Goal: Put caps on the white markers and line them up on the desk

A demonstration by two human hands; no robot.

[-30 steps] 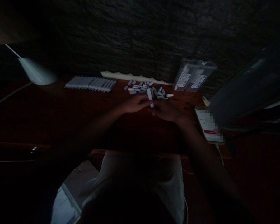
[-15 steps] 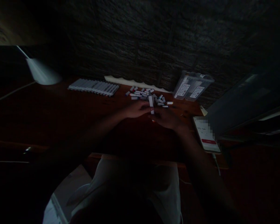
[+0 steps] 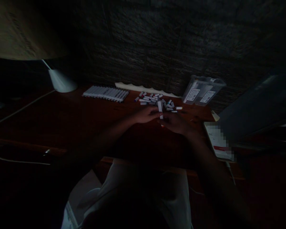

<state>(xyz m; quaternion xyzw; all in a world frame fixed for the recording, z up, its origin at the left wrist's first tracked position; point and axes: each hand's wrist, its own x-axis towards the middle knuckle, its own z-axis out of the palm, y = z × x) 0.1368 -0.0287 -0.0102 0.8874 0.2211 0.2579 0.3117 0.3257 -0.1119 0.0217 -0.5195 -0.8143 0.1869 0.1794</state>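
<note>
Left hand: the left hand (image 3: 146,114) is bent in, with its thumb and fingertips pinching the white marker (image 3: 160,109) from the left side.
Right hand: the right hand (image 3: 175,122) is curled too, and its fingers pinch the low part of the same marker from the other side.
White marker: it is between the two hands, over the bench (image 3: 85,117), with its top end pointing to the wall (image 3: 143,47). Two hands on it likely keep such a thin thing from wobbling.
Orange-red bit: a small spot (image 3: 162,125) shows just under the right fingers; it is too dark to tell what it is.
Loose markers: a messy heap (image 3: 146,100) lies just past the hands, maybe put there so it is easy to reach.
Marker row: more markers lie side by side in a neat row (image 3: 106,93) to the left, perhaps so each one can be seen.
Clear case: it stands (image 3: 202,92) near the wall, to the right of the heap, maybe to be out of the way.
Phone: it lies (image 3: 216,136) by the right arm, with a cord at its near end.
Lamp: it stands (image 3: 62,82) at the far left.
</note>
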